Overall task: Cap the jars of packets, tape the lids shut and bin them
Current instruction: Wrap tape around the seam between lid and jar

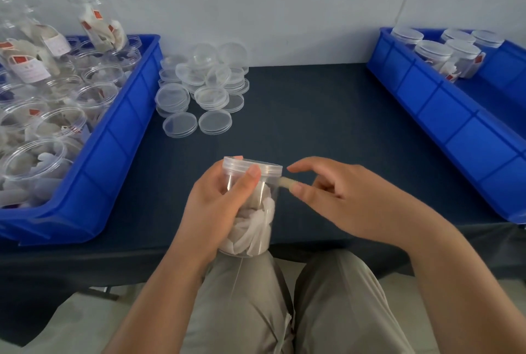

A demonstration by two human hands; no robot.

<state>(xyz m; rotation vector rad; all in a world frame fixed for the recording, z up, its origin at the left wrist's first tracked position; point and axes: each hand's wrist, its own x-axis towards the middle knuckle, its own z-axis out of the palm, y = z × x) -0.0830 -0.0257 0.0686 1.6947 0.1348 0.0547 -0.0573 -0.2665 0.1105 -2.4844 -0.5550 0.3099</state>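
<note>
Left hand (219,205) wrapped round a clear plastic jar (257,220), fingers curled about its wall, thumb pressed flat against the rim of the lid (252,167). Right hand (338,200) just beside the jar; thumb and a curled finger pinch a short, pale, translucent strip of tape (284,183) that runs to the jar wall directly under the lid, with the index finger extended above it. The jar stands upright over the person's lap at the table's (313,126) near edge and is packed with soft white packets (253,228). The screw-type lid is clear and round. Loose lids (202,89) are heaped beyond, between two blue bins: open jars (57,123) left, capped jars (444,52) right.
</note>
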